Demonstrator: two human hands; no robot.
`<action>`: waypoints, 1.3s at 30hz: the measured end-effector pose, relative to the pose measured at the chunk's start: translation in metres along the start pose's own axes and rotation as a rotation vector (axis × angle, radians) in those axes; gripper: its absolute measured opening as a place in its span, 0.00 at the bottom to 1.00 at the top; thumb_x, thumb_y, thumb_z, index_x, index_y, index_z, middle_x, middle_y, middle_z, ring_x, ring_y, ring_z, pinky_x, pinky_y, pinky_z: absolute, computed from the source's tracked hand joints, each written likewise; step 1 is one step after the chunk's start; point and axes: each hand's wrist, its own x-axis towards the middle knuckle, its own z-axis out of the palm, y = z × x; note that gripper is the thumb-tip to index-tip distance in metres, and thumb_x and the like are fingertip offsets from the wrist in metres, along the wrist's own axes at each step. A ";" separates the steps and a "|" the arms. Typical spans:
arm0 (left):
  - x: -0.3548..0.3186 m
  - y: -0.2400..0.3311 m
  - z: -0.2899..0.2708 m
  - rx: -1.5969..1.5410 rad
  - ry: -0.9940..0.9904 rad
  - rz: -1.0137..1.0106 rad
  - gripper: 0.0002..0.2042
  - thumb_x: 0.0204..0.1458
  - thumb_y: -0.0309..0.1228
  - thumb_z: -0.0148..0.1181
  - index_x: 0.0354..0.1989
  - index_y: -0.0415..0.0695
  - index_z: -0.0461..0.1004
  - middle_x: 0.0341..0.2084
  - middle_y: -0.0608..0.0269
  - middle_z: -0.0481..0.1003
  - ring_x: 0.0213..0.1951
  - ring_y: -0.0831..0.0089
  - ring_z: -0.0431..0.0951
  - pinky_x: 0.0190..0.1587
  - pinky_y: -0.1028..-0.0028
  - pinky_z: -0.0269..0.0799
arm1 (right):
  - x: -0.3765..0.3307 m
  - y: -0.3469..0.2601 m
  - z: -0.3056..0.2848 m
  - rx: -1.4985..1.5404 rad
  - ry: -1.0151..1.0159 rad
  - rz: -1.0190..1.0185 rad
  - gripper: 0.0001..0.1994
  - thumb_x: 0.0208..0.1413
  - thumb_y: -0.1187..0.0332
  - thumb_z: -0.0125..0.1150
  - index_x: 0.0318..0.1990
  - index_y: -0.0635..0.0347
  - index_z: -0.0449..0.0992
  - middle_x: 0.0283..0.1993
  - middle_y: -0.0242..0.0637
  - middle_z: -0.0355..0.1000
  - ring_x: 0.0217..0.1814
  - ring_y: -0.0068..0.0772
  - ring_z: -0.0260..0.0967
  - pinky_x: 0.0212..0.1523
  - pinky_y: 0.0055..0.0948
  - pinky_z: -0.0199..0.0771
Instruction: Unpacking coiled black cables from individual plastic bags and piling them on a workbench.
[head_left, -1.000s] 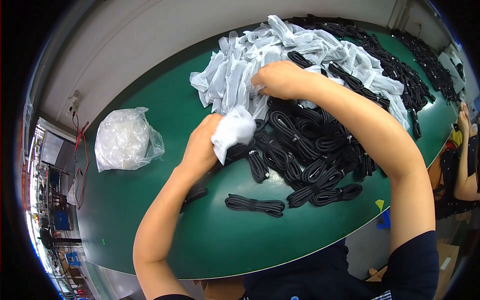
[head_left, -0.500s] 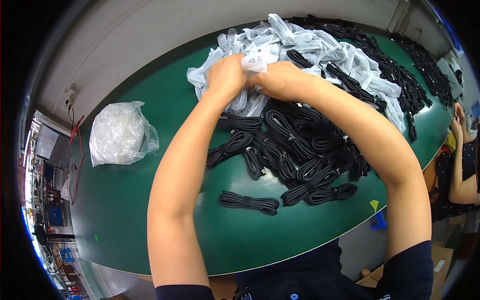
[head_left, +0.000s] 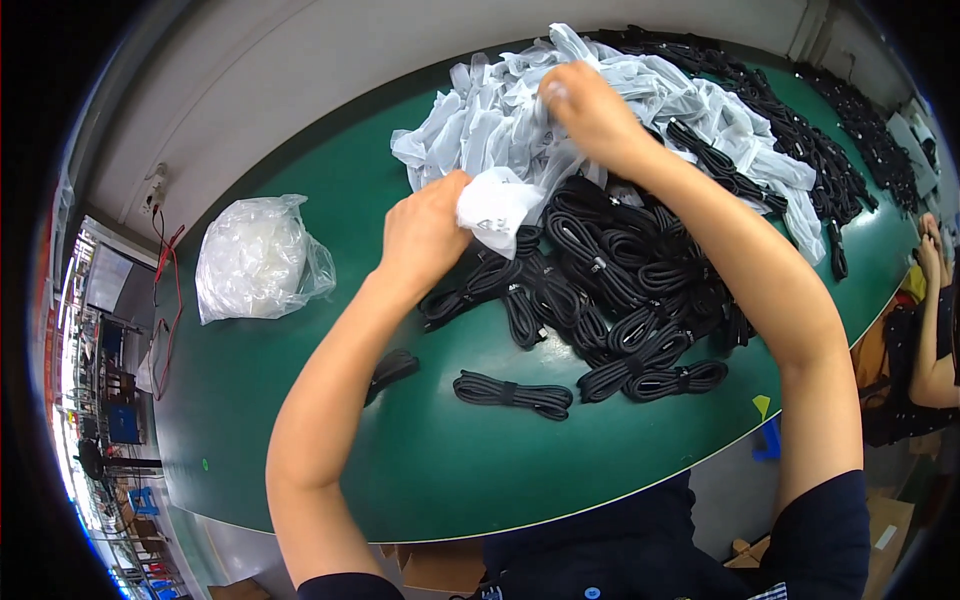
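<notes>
My left hand is closed round a crumpled white plastic bag, which sticks out to the right of the fist above the table. Farther up, my right hand is over a large heap of white plastic bags. Its fingers curl down and are blurred, so whether they hold something is unclear. Just below the hands lies a pile of coiled black cables, each bundle tied round its middle. One separate cable bundle lies nearer to me, and another is partly hidden by my left forearm.
On the left of the green table stands a clear plastic bag with whitish contents. More black cables stretch along the far right. Another person's arm shows at the right edge. Red and black leads hang at the left wall.
My hands have moved apart: the left one came down and nearer with the white bag, the right one went up over the heap. The cable bundle beside my left forearm has come into view.
</notes>
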 end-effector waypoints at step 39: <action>0.083 -0.050 0.038 -0.094 0.038 -0.320 0.11 0.44 0.36 0.58 0.34 0.48 0.80 0.32 0.51 0.78 0.38 0.50 0.77 0.41 0.59 0.72 | -0.053 -0.068 -0.060 -0.064 -0.551 -0.275 0.04 0.49 0.68 0.57 0.28 0.58 0.72 0.31 0.37 0.67 0.29 0.45 0.70 0.29 0.40 0.70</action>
